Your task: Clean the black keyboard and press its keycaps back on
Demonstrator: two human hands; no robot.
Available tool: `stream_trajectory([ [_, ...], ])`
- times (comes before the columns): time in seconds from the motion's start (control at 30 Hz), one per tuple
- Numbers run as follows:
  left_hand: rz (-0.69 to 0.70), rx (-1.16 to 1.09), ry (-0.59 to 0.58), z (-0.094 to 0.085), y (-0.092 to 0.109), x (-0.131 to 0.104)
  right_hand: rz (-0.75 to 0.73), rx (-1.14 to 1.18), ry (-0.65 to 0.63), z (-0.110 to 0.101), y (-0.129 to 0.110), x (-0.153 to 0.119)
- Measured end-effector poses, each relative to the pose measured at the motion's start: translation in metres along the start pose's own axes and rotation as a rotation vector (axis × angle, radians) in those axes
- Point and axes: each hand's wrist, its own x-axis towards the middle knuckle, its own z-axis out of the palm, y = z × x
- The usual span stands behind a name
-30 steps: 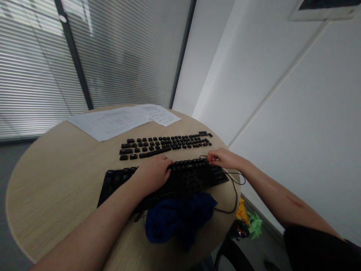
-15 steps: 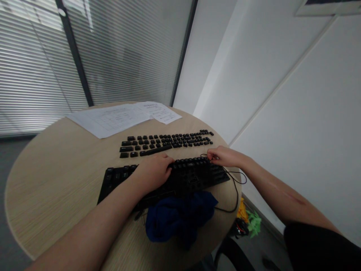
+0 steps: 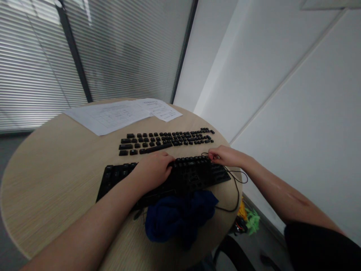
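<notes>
A black keyboard [image 3: 194,177] lies on the round wooden table [image 3: 47,162], with keycaps left in place at its left end and along its far rows. My left hand [image 3: 155,169] rests on its middle, fingers curled at the far edge. At the keyboard's far right, my right hand [image 3: 218,155] is closed in a pinch; what it grips is too small to make out. Beyond the keyboard, loose black keycaps [image 3: 158,145] lie in rows. A crumpled dark blue cloth [image 3: 180,218] sits against the near side.
Printed papers [image 3: 118,114] lie at the table's far side. A thin black cable [image 3: 237,195] loops off the right of the keyboard. Yellow and green items [image 3: 252,221] are on the floor at the right, near a white wall [image 3: 296,120].
The camera view has tilted slightly. Both hands stay at nearly the same places on the keyboard.
</notes>
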Motion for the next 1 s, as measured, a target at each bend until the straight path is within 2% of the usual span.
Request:
stream_trajectory([
  [0.37, -0.007, 0.03, -0.001, -0.002, 0.0, 0.0, -0.027, -0.117, 0.064, 0.008, -0.003, -0.002],
  [0.63, -0.005, -0.003, 0.005, -0.002, -0.001, 0.0, -0.058, -0.02, 0.161, -0.013, 0.013, -0.005],
  [0.9, -0.014, -0.023, 0.0, 0.001, -0.003, 0.0, -0.104, 0.006, 0.058, 0.006, 0.014, 0.008],
  [1.0, -0.026, -0.007, -0.007, 0.001, -0.002, 0.0, -0.135, 0.027, 0.048, 0.001, 0.017, 0.012],
])
